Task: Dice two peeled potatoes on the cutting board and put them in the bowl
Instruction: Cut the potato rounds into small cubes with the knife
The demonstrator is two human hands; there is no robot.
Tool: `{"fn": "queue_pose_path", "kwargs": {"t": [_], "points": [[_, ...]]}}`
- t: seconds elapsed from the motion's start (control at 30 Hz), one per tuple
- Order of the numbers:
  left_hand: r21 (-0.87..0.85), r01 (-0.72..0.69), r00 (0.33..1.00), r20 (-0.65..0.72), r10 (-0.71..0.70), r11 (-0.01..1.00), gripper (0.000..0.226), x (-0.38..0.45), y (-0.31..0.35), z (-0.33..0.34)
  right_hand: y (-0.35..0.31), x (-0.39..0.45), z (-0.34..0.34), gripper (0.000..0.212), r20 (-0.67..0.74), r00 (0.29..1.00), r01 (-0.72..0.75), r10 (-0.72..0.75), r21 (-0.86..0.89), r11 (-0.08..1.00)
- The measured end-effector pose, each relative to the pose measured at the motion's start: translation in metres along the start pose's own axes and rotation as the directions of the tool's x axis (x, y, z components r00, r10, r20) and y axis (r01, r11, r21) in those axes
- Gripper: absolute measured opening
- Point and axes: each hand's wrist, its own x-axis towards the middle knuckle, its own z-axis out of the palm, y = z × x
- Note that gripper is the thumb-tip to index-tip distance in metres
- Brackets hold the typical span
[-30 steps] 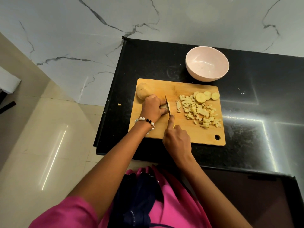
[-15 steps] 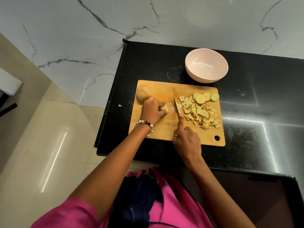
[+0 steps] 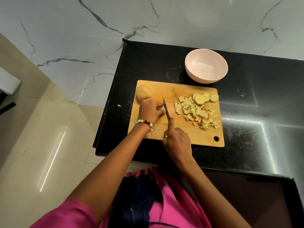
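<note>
A wooden cutting board (image 3: 184, 134) lies on the black counter. My left hand (image 3: 150, 111) curls over a small potato piece (image 3: 162, 111) near the board's left side, mostly hiding it. My right hand (image 3: 176, 142) grips a knife (image 3: 166, 108), index finger along its spine, the blade right beside my left fingertips. A whole peeled potato (image 3: 142, 94) sits at the board's far left corner. Diced potato (image 3: 196, 112) is heaped on the right half, with three round slices (image 3: 205, 97) beyond it. The pale pink bowl (image 3: 206, 65) stands empty behind the board.
The black counter (image 3: 255, 104) extends to the right and ends at a left edge (image 3: 108, 102) close to the board. A small potato scrap (image 3: 119, 105) lies by that edge. Marble wall behind, tiled floor to the left.
The knife swung right to the diced pile half a second ago and is now back at my left fingertips. My left hand stayed on the potato piece.
</note>
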Motion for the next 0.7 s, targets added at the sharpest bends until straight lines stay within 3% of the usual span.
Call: {"fn": "queue_pose_path", "kwargs": {"t": [0.27, 0.4, 0.7], "points": [[0.017, 0.014, 1.0, -0.028, -0.014, 1.0, 0.033, 0.0, 0.004, 0.001, -0.006, 0.011, 0.004, 0.061, -0.02, 0.999, 0.027, -0.029, -0.102, 0.994], [-0.024, 0.006, 0.999, -0.043, -0.007, 1.0, 0.034, -0.001, 0.002, 0.001, 0.004, -0.019, 0.01, 0.072, -0.038, 0.998, 0.048, -0.056, -0.18, 0.982], [-0.103, 0.034, 0.999, 0.008, -0.033, 0.994, 0.04, -0.003, -0.002, -0.002, 0.012, -0.001, 0.004, 0.061, -0.06, 0.998, -0.017, 0.011, -0.096, 0.995]]}}
